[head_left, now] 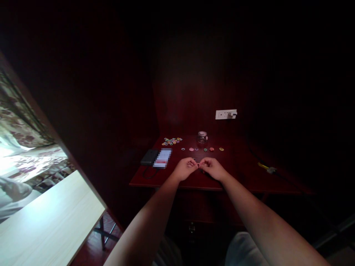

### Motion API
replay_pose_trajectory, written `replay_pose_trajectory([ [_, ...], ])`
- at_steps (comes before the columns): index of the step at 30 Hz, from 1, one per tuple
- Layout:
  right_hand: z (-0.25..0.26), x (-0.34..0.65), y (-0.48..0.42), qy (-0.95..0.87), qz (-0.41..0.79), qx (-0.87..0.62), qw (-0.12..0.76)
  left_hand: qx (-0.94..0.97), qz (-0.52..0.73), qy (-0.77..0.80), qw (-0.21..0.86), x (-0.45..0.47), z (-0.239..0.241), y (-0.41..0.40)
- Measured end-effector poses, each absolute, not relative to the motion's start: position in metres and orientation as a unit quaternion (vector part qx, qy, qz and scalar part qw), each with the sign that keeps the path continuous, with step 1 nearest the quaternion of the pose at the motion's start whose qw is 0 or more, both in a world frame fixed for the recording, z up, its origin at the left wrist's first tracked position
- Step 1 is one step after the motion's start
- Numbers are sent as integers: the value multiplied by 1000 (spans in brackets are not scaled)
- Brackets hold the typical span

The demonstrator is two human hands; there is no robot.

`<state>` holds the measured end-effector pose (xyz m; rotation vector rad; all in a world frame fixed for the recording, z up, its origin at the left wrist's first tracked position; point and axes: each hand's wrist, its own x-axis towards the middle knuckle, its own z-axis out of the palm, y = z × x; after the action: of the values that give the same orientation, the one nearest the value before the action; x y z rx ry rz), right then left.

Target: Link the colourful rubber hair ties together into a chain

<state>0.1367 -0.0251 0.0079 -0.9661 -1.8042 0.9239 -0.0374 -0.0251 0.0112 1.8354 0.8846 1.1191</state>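
Note:
My left hand [186, 168] and my right hand [212, 168] meet over the front of the dark red desk. Both are closed in a pinch, with a small reddish hair tie [198, 165] between the fingertips; the fingers partly cover it. Beyond them runs a row of small coloured hair ties: a blue one [183, 149], pink ones [191, 149], a purple one [196, 149], a green one [205, 150], red ones [212, 149] and yellow ones [221, 149]. A mixed pile of hair ties [171, 141] lies at the back left.
Behind the row stands a clear glass jar [202, 137]. A phone [163, 158] and a black box [149, 157] with a cable lie on the left. At the right is a yellow-ended item [267, 168] with a cord. A wall socket [226, 114] holds a plug.

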Motion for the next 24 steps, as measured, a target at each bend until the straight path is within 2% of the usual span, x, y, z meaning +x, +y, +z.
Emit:
replay_pose_trajectory([
  [15, 8, 125, -25, -719, 372, -385, 443, 709, 430, 344, 441, -33, 12, -27],
  [24, 11, 130, -30, -703, 411, -360, 456, 716, 432, 361, 413, -36, 12, -28],
])
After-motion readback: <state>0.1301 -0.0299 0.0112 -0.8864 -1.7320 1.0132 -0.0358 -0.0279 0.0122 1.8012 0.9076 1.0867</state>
